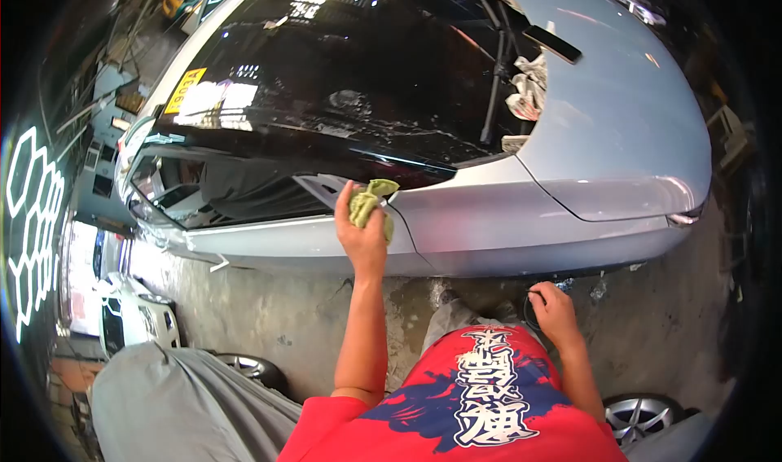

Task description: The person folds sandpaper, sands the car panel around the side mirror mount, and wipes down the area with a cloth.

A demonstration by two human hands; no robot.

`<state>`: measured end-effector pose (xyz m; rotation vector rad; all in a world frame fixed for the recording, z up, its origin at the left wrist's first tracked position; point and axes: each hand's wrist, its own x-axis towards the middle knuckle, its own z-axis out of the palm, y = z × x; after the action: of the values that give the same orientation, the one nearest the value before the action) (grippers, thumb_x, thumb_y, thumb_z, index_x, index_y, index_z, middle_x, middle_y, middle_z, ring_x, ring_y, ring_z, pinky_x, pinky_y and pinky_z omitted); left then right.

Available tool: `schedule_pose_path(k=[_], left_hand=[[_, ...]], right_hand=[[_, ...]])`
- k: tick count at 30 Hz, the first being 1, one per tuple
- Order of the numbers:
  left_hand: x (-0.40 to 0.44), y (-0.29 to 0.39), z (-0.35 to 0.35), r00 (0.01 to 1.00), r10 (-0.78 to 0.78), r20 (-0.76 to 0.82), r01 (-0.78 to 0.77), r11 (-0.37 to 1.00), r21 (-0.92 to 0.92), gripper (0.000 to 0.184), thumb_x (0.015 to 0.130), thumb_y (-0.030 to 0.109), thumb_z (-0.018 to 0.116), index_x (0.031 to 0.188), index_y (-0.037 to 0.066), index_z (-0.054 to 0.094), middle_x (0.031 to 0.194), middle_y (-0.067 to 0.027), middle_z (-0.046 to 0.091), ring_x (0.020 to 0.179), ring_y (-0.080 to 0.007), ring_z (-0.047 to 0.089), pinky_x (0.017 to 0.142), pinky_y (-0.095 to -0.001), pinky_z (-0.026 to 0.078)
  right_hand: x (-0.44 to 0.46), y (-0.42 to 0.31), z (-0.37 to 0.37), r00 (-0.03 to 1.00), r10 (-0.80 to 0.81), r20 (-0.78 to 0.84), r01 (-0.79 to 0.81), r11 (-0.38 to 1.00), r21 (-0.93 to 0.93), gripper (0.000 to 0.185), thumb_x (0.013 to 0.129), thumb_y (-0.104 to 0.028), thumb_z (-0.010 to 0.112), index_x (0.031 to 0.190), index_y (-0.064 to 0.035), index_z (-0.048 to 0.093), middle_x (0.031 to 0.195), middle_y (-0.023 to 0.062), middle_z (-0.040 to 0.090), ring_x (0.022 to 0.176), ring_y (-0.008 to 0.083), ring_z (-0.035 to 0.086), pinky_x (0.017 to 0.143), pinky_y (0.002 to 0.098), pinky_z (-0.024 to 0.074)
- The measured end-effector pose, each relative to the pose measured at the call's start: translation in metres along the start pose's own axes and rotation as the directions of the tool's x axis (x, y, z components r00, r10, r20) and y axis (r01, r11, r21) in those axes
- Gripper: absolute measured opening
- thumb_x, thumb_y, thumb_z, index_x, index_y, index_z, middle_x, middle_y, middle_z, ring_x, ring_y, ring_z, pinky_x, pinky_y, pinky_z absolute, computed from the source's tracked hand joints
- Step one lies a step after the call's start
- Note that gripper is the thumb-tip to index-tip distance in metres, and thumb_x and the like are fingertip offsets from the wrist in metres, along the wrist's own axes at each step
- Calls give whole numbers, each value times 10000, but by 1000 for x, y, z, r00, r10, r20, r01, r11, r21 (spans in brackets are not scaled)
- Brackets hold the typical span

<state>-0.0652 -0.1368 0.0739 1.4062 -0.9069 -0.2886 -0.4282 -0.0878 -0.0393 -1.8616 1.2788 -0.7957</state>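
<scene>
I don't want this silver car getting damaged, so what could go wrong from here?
Any grit caught in the green cloth in the left hand could scratch the silver car if it rubs the bodywork.

The dark, phone-like slab lying on the curved hood might slide and mark the paint if bumped.

Open air separates the right grip [556,312] from the obstructing car [505,226].

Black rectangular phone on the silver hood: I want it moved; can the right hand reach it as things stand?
Probably not without leaning: silver fender and hood lie between the right hand and phone.
</scene>
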Motion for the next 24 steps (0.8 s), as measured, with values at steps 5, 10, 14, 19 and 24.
schedule_pose_path(k=[5, 10, 14, 19, 24], left_hand=[[36, -59, -14, 922, 262, -284, -167, 933, 318, 389, 900, 5, 666, 1288, 22, 649, 1312, -162, 622, 1234, -323, 573, 1099, -439, 402], [68, -63, 15, 768, 524, -369, -215, 753, 622, 283, 864, 6, 675, 1139, 69, 651, 1158, -128, 613, 1170, -333, 547, 1045, -487, 388], [72, -78, 8, 734, 615, -288, -314, 683, 659, 328, 812, -16, 711, 1121, 71, 641, 1098, -114, 614, 1154, -343, 555, 1037, -484, 389], [63, -80, 12, 757, 608, -240, -334, 675, 658, 351, 753, 6, 715, 1085, 95, 639, 1063, -103, 608, 1110, -332, 561, 994, -476, 400], [26, -85, 14, 827, 560, -49, -430, 686, 587, 348, 743, 67, 729, 1076, 140, 655, 1117, -94, 607, 1116, -337, 546, 1006, -485, 401]], right_hand=[[38, -30, 20, 964, -162, 208, 169, 985, -15, 109, 945, -116, 683, 1003, -24, 696, 969, 142, 725, 841, 355, 712, 747, 426, 566], [60, -37, 31, 921, -202, 333, 227, 973, -36, 112, 940, -122, 684, 996, -26, 697, 955, 139, 723, 850, 351, 709, 753, 427, 566], [67, -38, 33, 906, -182, 381, 219, 974, -57, 109, 938, -116, 686, 995, -24, 697, 958, 142, 722, 864, 360, 706, 762, 433, 562], [70, -35, 39, 882, -187, 432, 239, 969, -69, 109, 939, -113, 690, 1000, -23, 695, 962, 143, 720, 874, 365, 700, 772, 437, 558], [76, -55, 55, 820, -255, 513, 322, 946, -44, 108, 931, -113, 691, 996, -27, 690, 966, 140, 717, 874, 359, 701, 774, 438, 558]])
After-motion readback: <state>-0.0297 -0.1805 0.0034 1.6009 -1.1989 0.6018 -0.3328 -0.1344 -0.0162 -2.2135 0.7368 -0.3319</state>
